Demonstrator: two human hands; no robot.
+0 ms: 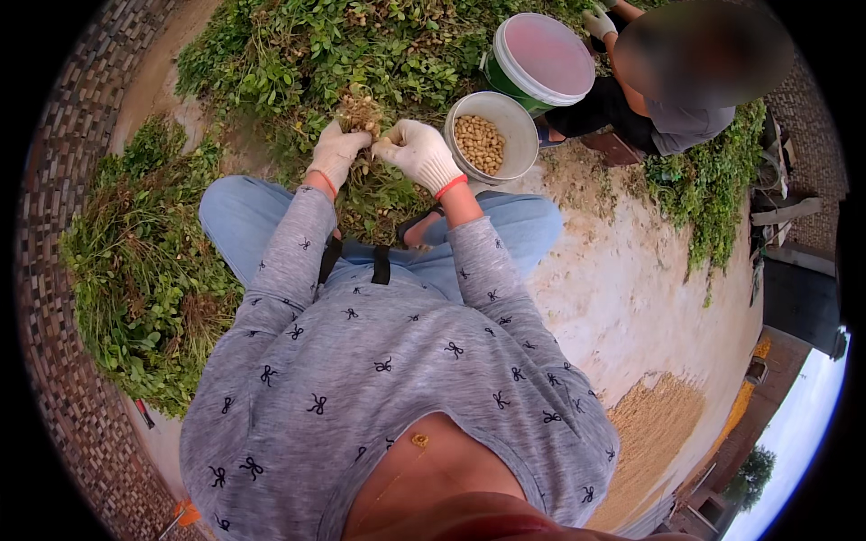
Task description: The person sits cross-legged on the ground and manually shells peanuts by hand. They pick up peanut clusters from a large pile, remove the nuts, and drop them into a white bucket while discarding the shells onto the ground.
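Observation:
My left hand [338,152], in a white knit work glove, grips a bunch of peanut plant roots [362,113] with pods on it. Close beside it, my right hand [418,152], gloved the same way, has its thumb and forefinger pinched together at the edge of the bunch. Whether a pod sits between those fingers cannot be made out. To the right of my right hand stands a white plastic bucket [524,140], partly filled with picked peanuts [479,144]. Leafy peanut plants [385,203] lie under my hands and between my legs.
A large heap of peanut plants [284,61] rises ahead, and another pile [149,284] lies at my left. Behind the bucket is a green-and-white pail [548,57]. A co-worker [690,128] with gloved hands sits at right. Peanuts or grain [653,433] are spread on the concrete.

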